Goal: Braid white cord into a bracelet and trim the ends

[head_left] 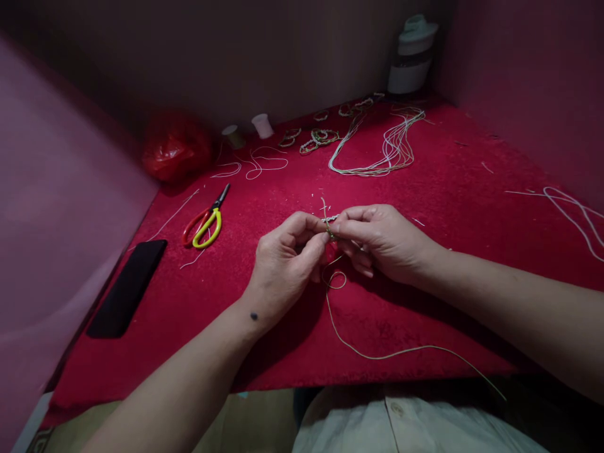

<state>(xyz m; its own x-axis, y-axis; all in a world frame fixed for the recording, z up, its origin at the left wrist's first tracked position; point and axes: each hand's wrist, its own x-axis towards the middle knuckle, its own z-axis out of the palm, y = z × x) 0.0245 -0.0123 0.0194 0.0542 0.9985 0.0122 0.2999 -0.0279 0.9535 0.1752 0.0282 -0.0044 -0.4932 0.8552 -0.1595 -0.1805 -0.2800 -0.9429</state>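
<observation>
Over the middle of the red cloth, my left hand [296, 250] and my right hand [382, 239] meet fingertip to fingertip. Both pinch a small braided cord piece [330, 233], green where the fingers meet, with a whitish twisted stretch showing behind them. A short cord end sticks up above the fingertips. From below the hands a long thin green cord [340, 340] makes a small loop, then trails across the cloth to the front edge. My fingers hide much of the braided piece.
Scissors [207, 220] with red and yellow handles and a black phone-like slab [127, 289] lie left. Behind are a red plastic bag [174, 148], thread spools [262, 126], finished-looking braided loops [321, 139], a cord bundle [377, 157] and a lidded bottle [412, 56]. Loose cord [573, 214] lies right.
</observation>
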